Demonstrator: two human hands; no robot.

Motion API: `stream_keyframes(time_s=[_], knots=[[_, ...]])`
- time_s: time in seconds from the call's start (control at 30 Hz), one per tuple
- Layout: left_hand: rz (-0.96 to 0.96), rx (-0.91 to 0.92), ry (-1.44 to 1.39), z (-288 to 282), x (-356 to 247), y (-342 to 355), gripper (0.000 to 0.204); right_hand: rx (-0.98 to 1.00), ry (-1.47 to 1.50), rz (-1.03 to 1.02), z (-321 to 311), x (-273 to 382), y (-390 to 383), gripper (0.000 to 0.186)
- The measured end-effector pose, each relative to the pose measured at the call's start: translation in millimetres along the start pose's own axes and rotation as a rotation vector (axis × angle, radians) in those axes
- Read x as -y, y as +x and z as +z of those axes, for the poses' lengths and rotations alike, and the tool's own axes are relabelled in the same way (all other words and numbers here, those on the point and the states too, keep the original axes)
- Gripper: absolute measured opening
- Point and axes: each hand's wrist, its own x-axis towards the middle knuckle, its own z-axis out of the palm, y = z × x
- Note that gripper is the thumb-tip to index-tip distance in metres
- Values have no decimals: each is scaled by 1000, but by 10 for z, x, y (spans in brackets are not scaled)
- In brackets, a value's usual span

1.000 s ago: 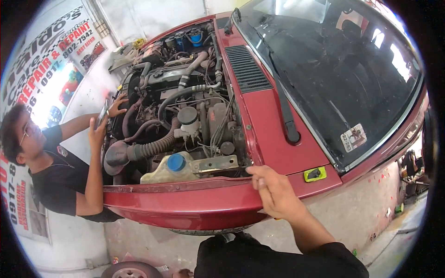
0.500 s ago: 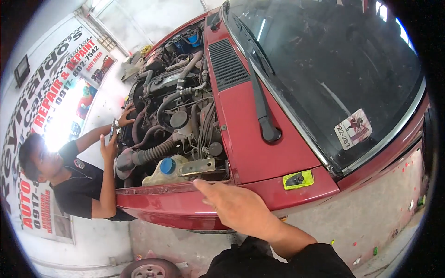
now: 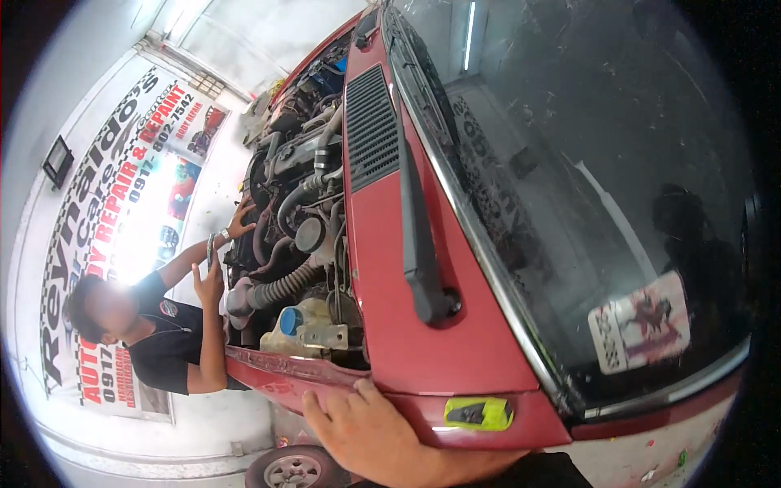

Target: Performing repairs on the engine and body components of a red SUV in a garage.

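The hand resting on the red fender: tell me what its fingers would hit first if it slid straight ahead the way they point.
The hand lies flat on the red fender, fingers toward the engine bay. Straight ahead, it would probably first meet the pale fluid tank with the blue cap, though depth is unclear.

**Bright workshop light, strong fisheye bend**

Daylight floods in from the left and washes out the painted wall (image 3: 122, 211), where a white glare burns away part of its colour. A long ceiling tube reflects as a streak on the windscreen (image 3: 586, 187), whose glass otherwise reads dark and dusty. The engine bay (image 3: 301, 236) sits in moderate shade. Straight edges curve hard toward the rim, and the corners fall to black. The hand (image 3: 366, 427) at the lower edge looks slightly soft.
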Motion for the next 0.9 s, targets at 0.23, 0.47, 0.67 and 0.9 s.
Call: stream_keyframes(time_s=[0.23,0.47,0.67,0.9], knots=[[-123,19,-21,25,-384,-90,26,-42,85,9,-48,-29,-81,53],[212,259,811,130,-351,-299,46,-31,99,38,-160,-100,-32,43],[-9,198,103,445,1388,-256,35,-124,186,171,-170,96,99,61],[-14,73,-401,818,2211,-675,37,12,-301,55,-890,271,620,31]])
